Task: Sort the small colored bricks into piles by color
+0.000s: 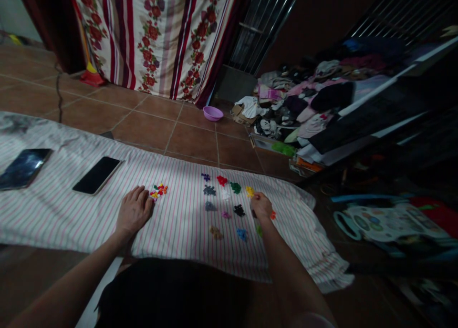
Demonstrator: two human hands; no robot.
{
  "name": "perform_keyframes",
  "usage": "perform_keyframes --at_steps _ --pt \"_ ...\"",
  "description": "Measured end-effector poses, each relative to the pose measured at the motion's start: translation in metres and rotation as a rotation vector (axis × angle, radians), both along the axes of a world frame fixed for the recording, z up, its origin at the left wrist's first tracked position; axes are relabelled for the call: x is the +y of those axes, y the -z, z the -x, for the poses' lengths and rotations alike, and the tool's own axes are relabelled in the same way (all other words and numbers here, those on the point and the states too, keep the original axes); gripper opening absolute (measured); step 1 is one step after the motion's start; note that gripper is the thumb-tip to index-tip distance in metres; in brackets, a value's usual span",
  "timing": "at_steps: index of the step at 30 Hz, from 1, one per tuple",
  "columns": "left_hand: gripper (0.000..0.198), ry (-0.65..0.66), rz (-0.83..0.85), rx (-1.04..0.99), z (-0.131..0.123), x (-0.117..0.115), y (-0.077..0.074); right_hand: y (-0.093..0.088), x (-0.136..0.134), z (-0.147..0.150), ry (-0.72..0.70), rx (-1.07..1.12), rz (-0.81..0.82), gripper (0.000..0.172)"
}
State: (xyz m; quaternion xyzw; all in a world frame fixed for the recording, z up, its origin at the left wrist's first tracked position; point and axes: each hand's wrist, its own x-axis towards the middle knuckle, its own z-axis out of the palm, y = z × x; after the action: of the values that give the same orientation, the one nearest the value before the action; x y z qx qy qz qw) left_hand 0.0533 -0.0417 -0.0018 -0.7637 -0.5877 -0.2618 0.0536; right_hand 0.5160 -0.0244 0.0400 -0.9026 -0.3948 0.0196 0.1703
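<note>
My left hand (pixel 135 210) lies flat on the striped cloth (pixel 179 213), fingers stretched out. Its fingertips are beside a small mixed heap of red, yellow, orange and white pieces (pixel 159 190). Over on the right, my right hand (pixel 262 206) has its fingers pinched together at the edge of a yellow pile (pixel 250 191); what is between them is too small to tell. Sorted by colour, several little piles sit nearby, among them red (pixel 222 180), dark green (pixel 235 188), black (pixel 239 210), blue (pixel 242 234) and tan (pixel 215 232). An orange pile (pixel 273 215) is partly hidden behind my right hand.
Two dark-screened devices, a phone (pixel 97 175) and a larger one (pixel 25 168), lie on the cloth at left. Beyond are a tiled floor, a purple basin (pixel 213 113), a floral curtain (pixel 153 37) and heaped clothes (pixel 296 94).
</note>
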Motion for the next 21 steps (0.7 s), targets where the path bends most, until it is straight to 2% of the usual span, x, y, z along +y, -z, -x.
perform_keyframes --at_steps 8,15,21 --pt "0.037 -0.005 0.015 0.002 -0.001 -0.001 -0.002 0.005 -0.002 0.000 -0.062 -0.060 0.004 0.034" --pt "0.039 -0.017 0.010 0.020 -0.002 -0.001 -0.002 0.001 0.001 0.013 -0.134 -0.166 0.019 0.032" --pt "0.040 -0.029 0.029 0.002 -0.002 0.000 -0.002 0.006 0.000 0.012 -0.180 -0.182 0.066 0.027"
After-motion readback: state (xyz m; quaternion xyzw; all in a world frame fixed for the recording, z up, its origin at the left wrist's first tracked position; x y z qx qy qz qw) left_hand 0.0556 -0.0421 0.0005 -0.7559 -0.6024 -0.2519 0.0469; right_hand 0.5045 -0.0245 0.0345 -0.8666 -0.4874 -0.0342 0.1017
